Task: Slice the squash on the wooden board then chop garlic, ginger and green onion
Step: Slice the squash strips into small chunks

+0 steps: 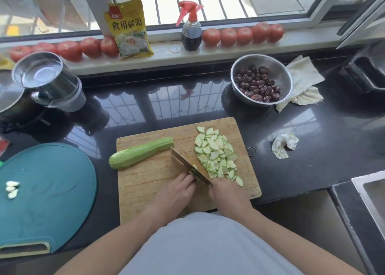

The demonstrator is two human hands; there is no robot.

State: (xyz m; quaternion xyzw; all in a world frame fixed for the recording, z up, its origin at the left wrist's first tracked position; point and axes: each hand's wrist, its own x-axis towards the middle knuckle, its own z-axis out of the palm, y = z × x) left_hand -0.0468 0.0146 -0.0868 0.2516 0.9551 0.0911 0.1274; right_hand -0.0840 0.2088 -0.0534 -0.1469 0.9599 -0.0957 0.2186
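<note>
Squash, pale green, long, half-length piece point(140, 153): we find it lying on the rectangular wooden cutting board point(145, 176), at the board's far left, uncut end toward the left edge.

Left hand point(175, 193): at the board's near middle, fingers curled down over a small squash remnant against the blade.

Right hand point(226, 193): at the board's near right, fingers wrapped round the handle of the broad steel cleaver point(187, 166), whose blade runs diagonally across the board centre, edge down.

Squash slices, thin, wedge-shaped, heaped point(216, 154): on the board's right half, just beside the blade.

Round teal plastic board point(48, 191): left of the wooden board, bearing three peeled garlic cloves point(12, 189).

Crumpled white cloth point(284, 144): right of the wooden board.

Steel bowl of dark red dates point(260, 82): beyond the board's far right corner.

Row of red tomatoes point(229, 37), dark-liquid spray bottle point(191, 31) and yellow packet point(129, 29): on the windowsill, far beyond the board.
</note>
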